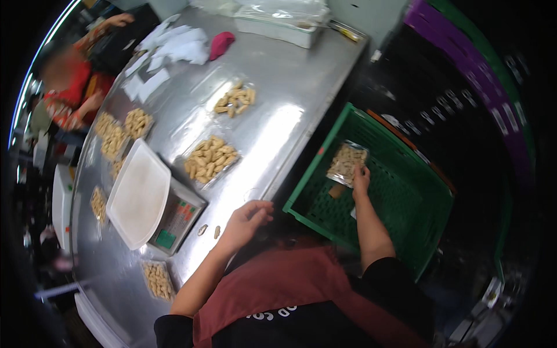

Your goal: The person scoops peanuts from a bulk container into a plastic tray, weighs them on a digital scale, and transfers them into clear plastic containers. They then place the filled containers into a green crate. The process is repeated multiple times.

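Inside the green plastic crate (pixel 409 217), my right hand (pixel 361 179) grips the edge of a clear plastic bag of unshelled peanuts (pixel 347 162). A small brown object (pixel 336 191) lies below that bag on the crate's floor. My left hand (pixel 249 221) hovers by the table's front edge with loosely bent fingers and nothing in it. Two loose peanuts (pixel 217 232) lie to its left. Beyond them stands a digital weighing scale (pixel 178 222) with a white plastic pan (pixel 141 195). An open-looking clear bag of peanuts (pixel 211 158) rests behind the scale.
The steel table (pixel 278 82) carries more peanut bags, including one at the back (pixel 235 100) and one at the near left (pixel 157 279). White cloths or papers (pixel 178 45), a pink cloth (pixel 222 45) and a white tub (pixel 276 30) sit farther back. Across the table is another person (pixel 69 87).
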`<state>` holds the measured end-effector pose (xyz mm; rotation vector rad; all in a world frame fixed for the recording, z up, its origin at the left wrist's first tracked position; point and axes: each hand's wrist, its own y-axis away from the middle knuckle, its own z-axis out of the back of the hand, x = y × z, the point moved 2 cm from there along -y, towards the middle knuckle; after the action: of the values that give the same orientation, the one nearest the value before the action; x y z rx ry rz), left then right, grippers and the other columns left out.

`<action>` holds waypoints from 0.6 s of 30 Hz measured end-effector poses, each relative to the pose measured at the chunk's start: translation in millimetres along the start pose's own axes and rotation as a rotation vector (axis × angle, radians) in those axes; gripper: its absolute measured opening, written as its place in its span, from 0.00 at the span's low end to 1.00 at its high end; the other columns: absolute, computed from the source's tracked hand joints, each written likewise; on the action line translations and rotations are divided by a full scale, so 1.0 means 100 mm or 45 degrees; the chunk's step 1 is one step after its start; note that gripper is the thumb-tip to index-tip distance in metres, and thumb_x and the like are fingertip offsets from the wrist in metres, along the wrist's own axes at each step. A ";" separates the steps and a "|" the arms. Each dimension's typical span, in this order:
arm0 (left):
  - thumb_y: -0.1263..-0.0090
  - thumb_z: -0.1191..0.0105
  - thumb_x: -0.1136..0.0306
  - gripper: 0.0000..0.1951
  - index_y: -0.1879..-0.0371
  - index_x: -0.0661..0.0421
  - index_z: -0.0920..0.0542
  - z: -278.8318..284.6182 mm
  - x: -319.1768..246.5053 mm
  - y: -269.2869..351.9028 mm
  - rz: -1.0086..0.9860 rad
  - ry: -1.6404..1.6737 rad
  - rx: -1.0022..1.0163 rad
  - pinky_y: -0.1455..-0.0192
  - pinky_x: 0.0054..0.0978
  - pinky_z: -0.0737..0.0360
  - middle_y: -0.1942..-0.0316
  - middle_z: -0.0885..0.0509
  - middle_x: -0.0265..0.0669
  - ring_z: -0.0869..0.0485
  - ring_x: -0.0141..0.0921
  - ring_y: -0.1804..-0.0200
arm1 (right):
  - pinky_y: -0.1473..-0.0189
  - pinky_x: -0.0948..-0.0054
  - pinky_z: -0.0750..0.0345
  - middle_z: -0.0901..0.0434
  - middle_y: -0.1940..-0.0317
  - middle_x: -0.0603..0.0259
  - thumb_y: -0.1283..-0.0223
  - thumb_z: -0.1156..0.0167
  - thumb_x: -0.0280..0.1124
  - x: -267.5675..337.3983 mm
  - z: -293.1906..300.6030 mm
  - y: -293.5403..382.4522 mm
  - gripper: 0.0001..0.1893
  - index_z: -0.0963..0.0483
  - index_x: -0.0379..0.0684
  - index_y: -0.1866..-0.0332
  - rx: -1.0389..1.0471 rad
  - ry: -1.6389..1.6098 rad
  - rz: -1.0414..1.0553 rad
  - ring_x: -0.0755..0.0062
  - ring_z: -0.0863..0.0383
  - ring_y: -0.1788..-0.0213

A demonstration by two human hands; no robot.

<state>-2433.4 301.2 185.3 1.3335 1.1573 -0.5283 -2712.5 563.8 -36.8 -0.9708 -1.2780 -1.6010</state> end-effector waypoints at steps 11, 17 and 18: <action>0.28 0.55 0.70 0.11 0.51 0.61 0.26 0.37 0.35 0.72 0.194 0.274 -0.536 0.53 0.24 0.23 0.57 0.21 0.37 0.20 0.28 0.56 | 0.55 0.71 0.27 0.24 0.57 0.57 0.36 0.50 0.25 0.37 -0.10 -0.19 0.10 0.30 0.37 0.52 -0.295 0.050 0.437 0.67 0.25 0.58; 0.28 0.56 0.71 0.12 0.51 0.61 0.26 0.44 0.67 1.02 0.145 0.354 -0.549 0.53 0.24 0.23 0.56 0.21 0.39 0.20 0.29 0.56 | 0.66 0.83 0.27 0.24 0.67 0.66 0.36 0.48 0.26 1.84 -1.46 1.33 0.09 0.28 0.39 0.53 0.939 0.026 0.746 0.84 0.26 0.69; 0.28 0.56 0.71 0.12 0.50 0.61 0.26 0.43 0.67 1.08 0.150 0.370 -0.559 0.53 0.24 0.23 0.56 0.21 0.39 0.20 0.29 0.56 | 0.68 0.82 0.27 0.23 0.70 0.66 0.37 0.48 0.25 1.85 -1.77 1.49 0.08 0.27 0.38 0.54 1.094 0.170 0.784 0.84 0.26 0.71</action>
<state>-2300.4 306.4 170.9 1.1048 1.3291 0.0144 -2647.4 345.5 152.1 -0.5913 -1.2291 -0.5306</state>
